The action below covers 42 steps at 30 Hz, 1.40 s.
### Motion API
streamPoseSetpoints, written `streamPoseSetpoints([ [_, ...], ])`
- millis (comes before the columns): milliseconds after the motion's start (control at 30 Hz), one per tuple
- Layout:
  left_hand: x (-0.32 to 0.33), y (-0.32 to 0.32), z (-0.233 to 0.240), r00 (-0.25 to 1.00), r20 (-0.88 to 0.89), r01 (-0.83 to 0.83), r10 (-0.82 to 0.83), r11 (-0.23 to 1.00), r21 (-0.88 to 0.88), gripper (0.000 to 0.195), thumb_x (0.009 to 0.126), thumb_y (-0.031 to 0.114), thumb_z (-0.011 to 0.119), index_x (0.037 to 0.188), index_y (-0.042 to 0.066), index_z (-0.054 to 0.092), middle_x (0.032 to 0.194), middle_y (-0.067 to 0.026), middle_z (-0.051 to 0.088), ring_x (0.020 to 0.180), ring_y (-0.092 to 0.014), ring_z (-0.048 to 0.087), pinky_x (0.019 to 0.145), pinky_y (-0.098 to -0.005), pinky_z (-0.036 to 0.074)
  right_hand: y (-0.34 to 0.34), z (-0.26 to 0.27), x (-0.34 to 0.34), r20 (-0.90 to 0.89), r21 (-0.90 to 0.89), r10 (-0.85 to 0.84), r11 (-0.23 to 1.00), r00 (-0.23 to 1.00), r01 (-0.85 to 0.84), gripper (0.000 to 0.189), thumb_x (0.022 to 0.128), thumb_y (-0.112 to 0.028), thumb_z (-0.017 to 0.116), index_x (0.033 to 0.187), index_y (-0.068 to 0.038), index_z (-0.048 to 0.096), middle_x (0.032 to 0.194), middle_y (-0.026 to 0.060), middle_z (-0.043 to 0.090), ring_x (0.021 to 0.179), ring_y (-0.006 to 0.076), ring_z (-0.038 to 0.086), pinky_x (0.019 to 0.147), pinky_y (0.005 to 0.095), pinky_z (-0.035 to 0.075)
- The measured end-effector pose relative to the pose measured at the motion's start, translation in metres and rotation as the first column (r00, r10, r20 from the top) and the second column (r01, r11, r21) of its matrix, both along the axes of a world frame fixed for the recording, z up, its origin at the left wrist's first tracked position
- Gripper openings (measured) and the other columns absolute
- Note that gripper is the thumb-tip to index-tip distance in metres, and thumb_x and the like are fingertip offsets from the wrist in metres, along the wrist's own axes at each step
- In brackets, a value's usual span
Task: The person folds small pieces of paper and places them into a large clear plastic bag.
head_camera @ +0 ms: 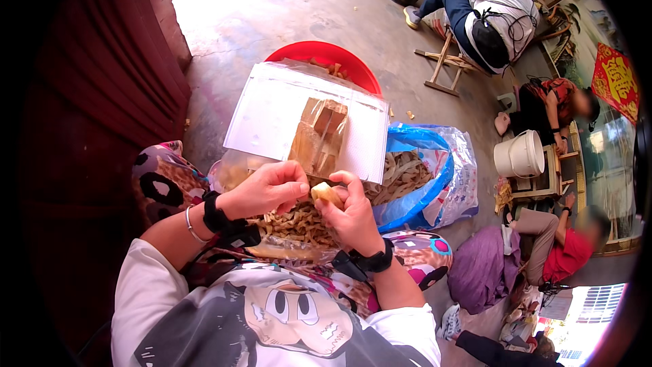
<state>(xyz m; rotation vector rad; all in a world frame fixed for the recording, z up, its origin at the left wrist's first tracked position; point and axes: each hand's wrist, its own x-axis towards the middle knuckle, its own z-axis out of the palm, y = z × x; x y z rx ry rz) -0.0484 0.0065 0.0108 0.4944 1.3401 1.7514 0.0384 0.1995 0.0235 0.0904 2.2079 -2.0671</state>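
My right hand (351,211) holds a small pale yellow-brown piece (327,194), its kind unclear, between thumb and fingers. Close by on its left, my left hand (279,187) has its fingers curled together; whether something small is between them cannot be told. Below both hands, many short tan, twisted pieces (300,227) lie in clear plastic on my lap. Just beyond the hands, a white board or box lid (265,112) carries brown wooden-looking blocks (305,140) under clear plastic.
Behind the board stands a red basin (326,48) with similar pieces. To the right, a blue-rimmed plastic bag (461,178) holds long tan strips (405,173). Several people sit at the right, near a white bucket (519,154), a wooden stool (443,63) and a purple sack (481,270). Dark red curtain-like folds (107,51) are at left.
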Motion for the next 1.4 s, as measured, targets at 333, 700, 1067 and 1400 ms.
streamPoseSetpoints([
  [333, 0.001, 0.01, -0.01, 0.981, -0.104, -0.178, 0.162, 0.968, -0.176, 0.008, 0.089, 0.007, 0.053, 0.093, 0.0, 0.052, 0.082, -0.005, 0.062, 0.063, -0.011, 0.058, 0.055, -0.0236, 0.048, 0.002, 0.003, -0.002, 0.174, -0.233, 0.009, 0.972, 0.985, 0.032, 0.022, 0.094, -0.019, 0.054, 0.109, -0.005, 0.06, 0.083, 0.0043, 0.064, 0.059, 0.0035, 0.055, 0.048, 0.0153, 0.045],
  [700, 0.009, 0.011, -0.006, 0.658, -0.752, -0.146, 0.033, 0.986, -0.085, 0.015, 0.078, 0.004, 0.058, 0.091, 0.001, 0.052, 0.085, -0.0159, 0.059, 0.073, -0.031, 0.06, 0.064, -0.035, 0.049, 0.002, -0.01, -0.002, 0.276, -0.402, 0.114, 0.916, 0.954, 0.007, 0.039, 0.087, -0.012, 0.063, 0.121, -0.003, 0.046, 0.087, 0.0033, 0.06, 0.066, 0.005, 0.056, 0.055, 0.0177, 0.048],
  [1067, 0.008, 0.007, -0.004, 0.347, -0.937, -0.326, 0.043, 0.942, -0.078, 0.015, 0.075, 0.005, 0.064, 0.085, 0.002, 0.053, 0.076, -0.0127, 0.056, 0.069, -0.031, 0.059, 0.059, -0.0345, 0.048, 0.009, -0.013, -0.002, 0.199, -0.427, 0.234, 0.895, 0.952, -0.13, 0.021, 0.089, -0.007, 0.057, 0.108, 0.0, 0.063, 0.131, 0.0022, 0.043, 0.089, 0.0091, 0.057, 0.069, 0.0227, 0.05],
  [1400, 0.003, 0.004, -0.003, 0.639, -0.767, -0.167, -0.051, 0.965, -0.203, 0.017, 0.088, 0.017, 0.059, 0.083, 0.001, 0.057, 0.068, -0.0087, 0.057, 0.058, -0.02, 0.055, 0.053, -0.0308, 0.045, 0.008, 0.005, -0.006, 0.346, -0.253, 0.107, 0.967, 0.932, -0.017, 0.027, 0.092, -0.018, 0.057, 0.115, -0.004, 0.057, 0.083, 0.0023, 0.062, 0.06, 0.006, 0.054, 0.046, 0.0165, 0.042],
])
